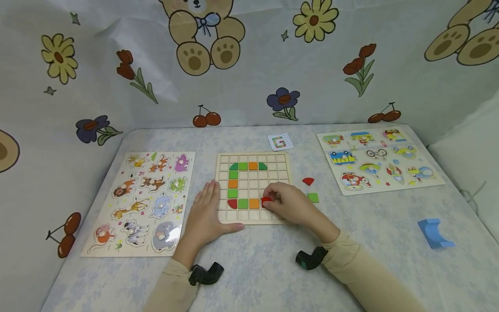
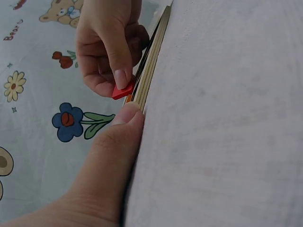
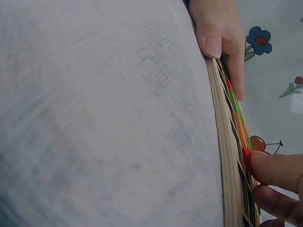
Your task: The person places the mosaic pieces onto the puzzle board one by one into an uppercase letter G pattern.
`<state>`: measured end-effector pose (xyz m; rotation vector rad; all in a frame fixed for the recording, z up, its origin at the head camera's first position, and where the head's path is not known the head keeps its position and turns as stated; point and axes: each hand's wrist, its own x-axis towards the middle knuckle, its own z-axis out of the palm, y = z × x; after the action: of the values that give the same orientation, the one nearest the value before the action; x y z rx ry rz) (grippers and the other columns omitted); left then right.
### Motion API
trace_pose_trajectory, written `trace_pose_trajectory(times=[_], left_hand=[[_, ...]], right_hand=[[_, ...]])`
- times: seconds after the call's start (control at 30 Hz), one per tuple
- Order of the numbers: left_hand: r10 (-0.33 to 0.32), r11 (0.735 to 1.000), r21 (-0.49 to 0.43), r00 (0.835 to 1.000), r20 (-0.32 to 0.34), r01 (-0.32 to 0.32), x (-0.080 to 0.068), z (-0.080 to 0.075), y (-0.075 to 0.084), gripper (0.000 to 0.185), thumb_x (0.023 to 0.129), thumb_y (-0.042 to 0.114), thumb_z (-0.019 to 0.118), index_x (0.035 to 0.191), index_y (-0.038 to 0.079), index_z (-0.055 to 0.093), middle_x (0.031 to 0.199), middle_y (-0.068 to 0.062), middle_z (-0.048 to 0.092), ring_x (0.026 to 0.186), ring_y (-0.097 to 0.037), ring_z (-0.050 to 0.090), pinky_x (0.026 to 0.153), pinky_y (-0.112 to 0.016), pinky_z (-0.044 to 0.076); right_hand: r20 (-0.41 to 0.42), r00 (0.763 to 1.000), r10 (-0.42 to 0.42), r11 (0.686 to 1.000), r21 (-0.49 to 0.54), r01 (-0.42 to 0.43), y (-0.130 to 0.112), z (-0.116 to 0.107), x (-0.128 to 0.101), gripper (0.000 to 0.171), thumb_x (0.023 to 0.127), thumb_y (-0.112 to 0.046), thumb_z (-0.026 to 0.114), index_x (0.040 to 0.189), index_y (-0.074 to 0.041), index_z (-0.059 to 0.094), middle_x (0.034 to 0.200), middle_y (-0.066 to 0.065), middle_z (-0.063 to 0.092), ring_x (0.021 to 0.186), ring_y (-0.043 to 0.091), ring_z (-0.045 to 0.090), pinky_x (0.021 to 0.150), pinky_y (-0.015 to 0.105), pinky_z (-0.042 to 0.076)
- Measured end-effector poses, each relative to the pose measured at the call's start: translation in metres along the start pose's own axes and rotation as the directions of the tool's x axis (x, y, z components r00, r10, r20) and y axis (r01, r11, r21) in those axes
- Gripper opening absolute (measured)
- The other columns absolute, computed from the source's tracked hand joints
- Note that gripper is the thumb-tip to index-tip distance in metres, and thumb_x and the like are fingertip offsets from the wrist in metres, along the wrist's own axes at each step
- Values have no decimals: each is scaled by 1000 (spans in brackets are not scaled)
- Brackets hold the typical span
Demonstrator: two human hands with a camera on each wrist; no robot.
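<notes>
An animal peg puzzle (image 1: 140, 203) lies at far left. My left hand (image 1: 204, 214) rests flat, fingers straight, against the near left edge of the wooden grid board (image 1: 254, 187), steadying it. My right hand (image 1: 290, 203) pinches a red tile (image 1: 266, 202) over the bottom row, just right of the orange tile (image 1: 254, 203). I judge it should go down level, square to its cell. Right of the board, bare table (image 1: 273, 268) separates a red quarter-piece (image 1: 308, 181), a green square (image 1: 313, 197) and the vehicle puzzle (image 1: 378, 158).
</notes>
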<state>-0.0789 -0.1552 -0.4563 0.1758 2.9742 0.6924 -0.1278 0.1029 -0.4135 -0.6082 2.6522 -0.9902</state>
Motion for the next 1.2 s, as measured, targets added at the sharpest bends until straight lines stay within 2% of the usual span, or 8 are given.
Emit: trace_pose_trajectory(times=[0.17,0.37,0.53,0.73,0.83,1.03,1.2], left_hand=[[2,1000,-6,1000,-3,-2,0,0,0,145,58,85,71,159,4,6,168,-10,4,157,-26,2,128,-46,8],[14,1000,-10,1000,-18,-14,0,0,1,145,58,84,72,159,3,7,168,-12,6,157,-27,4,128,-47,9],[21,1000,-8,999,-26,-22,0,1,1,146,58,86,71,159,2,8,168,-13,7,156,-29,5,127,-49,10],[10,1000,-7,1000,-20,-10,-1,1,2,146,58,86,71,159,2,7,168,-13,6,156,-28,3,127,-48,9],[6,1000,-2,1000,-13,-6,-1,1,1,145,58,86,71,159,3,6,168,-12,5,157,-27,2,128,-47,8],[14,1000,-3,1000,-22,-14,-1,1,0,145,58,86,71,159,2,7,168,-13,5,156,-28,3,127,-48,9],[12,1000,0,1000,-18,-12,-1,2,-1,145,58,86,70,159,3,7,168,-12,4,157,-27,2,128,-47,8]], right_hand=[[-23,1000,-9,997,-81,7,0,4,2,8,89,-26,75,92,-23,69,87,-8,59,79,12,53,70,27,47],[-40,997,-68,992,-105,64,2,6,-1,6,89,-25,76,93,-22,76,91,-10,61,80,8,55,71,24,49],[-47,995,-90,988,-129,83,3,7,-6,16,87,-25,77,102,-18,80,91,-12,63,77,5,55,66,21,49],[-44,993,-107,981,-165,99,4,7,-11,27,87,-25,78,112,-17,78,89,-13,61,71,3,51,58,19,44],[-50,993,-109,981,-166,100,4,7,-12,26,86,-25,78,111,-17,78,90,-13,61,69,3,50,57,19,44],[-74,993,-96,983,-163,82,0,9,-11,16,87,-28,77,101,-20,76,93,-12,64,75,4,54,66,21,48],[-84,994,-75,983,-172,60,-2,11,-8,12,87,-27,77,98,-22,75,92,-10,63,75,6,53,65,23,47]])
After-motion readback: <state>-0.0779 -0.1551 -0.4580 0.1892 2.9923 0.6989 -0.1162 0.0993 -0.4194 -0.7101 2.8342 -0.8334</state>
